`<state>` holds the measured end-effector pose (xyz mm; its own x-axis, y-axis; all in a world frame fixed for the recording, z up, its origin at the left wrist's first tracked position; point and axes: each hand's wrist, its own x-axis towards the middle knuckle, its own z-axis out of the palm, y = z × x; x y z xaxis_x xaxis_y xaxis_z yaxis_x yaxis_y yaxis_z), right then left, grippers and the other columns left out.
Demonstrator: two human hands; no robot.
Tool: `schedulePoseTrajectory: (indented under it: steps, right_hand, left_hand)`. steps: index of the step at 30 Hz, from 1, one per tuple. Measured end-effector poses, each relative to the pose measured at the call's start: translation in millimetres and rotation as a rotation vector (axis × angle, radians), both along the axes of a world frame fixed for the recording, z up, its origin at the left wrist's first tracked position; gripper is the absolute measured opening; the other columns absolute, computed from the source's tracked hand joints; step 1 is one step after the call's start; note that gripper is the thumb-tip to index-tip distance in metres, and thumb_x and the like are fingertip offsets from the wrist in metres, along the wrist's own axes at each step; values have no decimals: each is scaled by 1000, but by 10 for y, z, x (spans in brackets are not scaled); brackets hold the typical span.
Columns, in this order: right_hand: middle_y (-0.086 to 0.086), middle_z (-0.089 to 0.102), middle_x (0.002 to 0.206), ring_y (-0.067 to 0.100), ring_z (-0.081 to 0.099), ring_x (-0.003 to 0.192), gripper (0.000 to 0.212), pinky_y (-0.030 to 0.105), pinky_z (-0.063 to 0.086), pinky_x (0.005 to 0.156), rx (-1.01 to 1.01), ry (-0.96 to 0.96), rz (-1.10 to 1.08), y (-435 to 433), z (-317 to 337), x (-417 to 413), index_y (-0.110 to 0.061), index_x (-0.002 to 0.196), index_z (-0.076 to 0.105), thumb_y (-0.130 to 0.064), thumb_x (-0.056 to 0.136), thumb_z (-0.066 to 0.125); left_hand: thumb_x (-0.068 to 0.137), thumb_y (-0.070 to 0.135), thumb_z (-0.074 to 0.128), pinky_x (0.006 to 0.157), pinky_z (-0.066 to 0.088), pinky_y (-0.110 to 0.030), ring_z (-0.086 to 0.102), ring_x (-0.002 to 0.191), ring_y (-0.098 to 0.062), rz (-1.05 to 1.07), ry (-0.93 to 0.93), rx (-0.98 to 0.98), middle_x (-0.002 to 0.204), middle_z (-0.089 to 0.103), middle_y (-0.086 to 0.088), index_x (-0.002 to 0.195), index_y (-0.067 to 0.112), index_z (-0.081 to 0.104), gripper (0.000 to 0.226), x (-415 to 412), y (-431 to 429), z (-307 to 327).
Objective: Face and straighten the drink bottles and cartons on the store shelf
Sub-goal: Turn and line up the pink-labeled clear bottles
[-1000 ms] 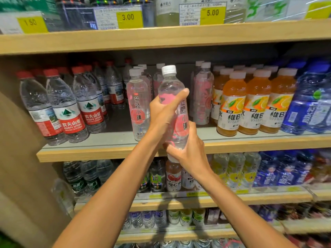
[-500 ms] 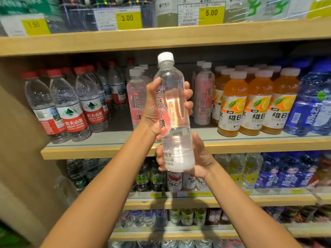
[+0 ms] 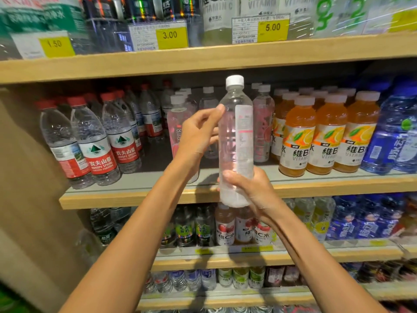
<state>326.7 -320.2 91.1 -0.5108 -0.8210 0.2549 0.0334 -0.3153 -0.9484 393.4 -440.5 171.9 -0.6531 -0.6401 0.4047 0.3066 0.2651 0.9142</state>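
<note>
A clear bottle with a white cap was held upright in front of the middle shelf, off the shelf board, its pink-printed label turned mostly away so that only the label's edge and back print showed. The right hand was wrapped around the bottle's base; the left hand touched the upper body with fingertips and thumb – a light grip rather than a full clasp. The liquid inside was colourless and filled the bottle to the shoulder. On the shelf behind stood further pink-labelled bottles of the same kind, also holding clear liquid. To their left were red-capped water bottles with red-and-white labels, standing upright in rows. To the right stood orange drink bottles with white caps – filled with orange liquid – and beyond them blue bottles. Yellow price tags reading 1.50, 3.00 and 5.00 hung on the top shelf edge.
</note>
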Motion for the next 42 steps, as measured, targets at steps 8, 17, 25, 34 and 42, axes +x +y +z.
schedulePoseTrajectory:
  steps: [8, 17, 25, 34, 42]
  right_hand:
    - [-2, 63, 102, 14, 61, 89, 55, 10, 42, 60, 164, 452, -496, -114, -107, 154, -15, 116, 42, -35, 78, 75]
    - [-8, 68, 110, 3, 64, 101, 51, 13, 49, 81, 89, 248, -25, -29, -58, -28, -20, 119, 52, -34, 76, 76]
    - [13, 70, 102, 28, 69, 94, 65, 35, 53, 83, 47, 73, 418, -12, 53, -145, -11, 110, 63, -45, 60, 86]
    - [15, 67, 91, 29, 64, 86, 53, 49, 50, 86, 61, 225, 160, 25, 98, -63, -4, 103, 61, -32, 60, 75]
    - [-12, 70, 96, -1, 66, 90, 46, 15, 49, 78, 28, 464, -305, 47, 15, -277, -22, 107, 55, -18, 71, 84]
  left_hand:
    - [76, 48, 75, 82, 53, -25, 64, 96, -7, 209, 18, 55, 108, 65, 3, 117, 15, 58, 56, -211, 307, 30]
    - [74, 32, 75, 68, 56, -34, 65, 69, -19, -28, 91, 156, 75, 66, -7, 80, 13, 66, 22, -109, 86, 52]
    - [53, 37, 85, 65, 50, -28, 61, 64, -19, -924, 128, 445, 80, 62, -6, 94, 5, 60, 57, -133, -12, 67]
    - [59, 38, 83, 79, 51, -31, 64, 78, -21, -1107, 150, 519, 90, 65, -8, 101, 4, 63, 58, -217, -52, -11]
    - [85, 62, 53, 86, 55, -32, 65, 102, -21, -580, -38, 235, 112, 69, -11, 121, 12, 62, 63, -269, -85, -116]
